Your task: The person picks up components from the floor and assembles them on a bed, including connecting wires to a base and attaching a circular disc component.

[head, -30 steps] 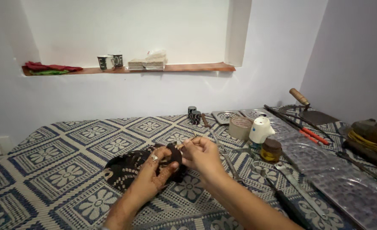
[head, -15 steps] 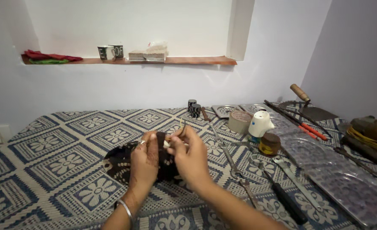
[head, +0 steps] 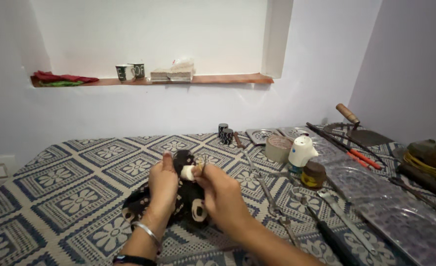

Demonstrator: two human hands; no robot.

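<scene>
Count as observed: two hands, left [head: 163, 184] and right [head: 221, 194]. One dark patterned cloth [head: 188, 204]. Two mugs [head: 131, 72] on the shelf. Two small black spools [head: 225, 133]. One roll of tape [head: 278, 148]. One white bottle [head: 301, 150]. One brown-lidded jar [head: 314, 174]. Two round metal drain covers [head: 262, 134]. One wooden-handled trowel [head: 358, 127].
</scene>
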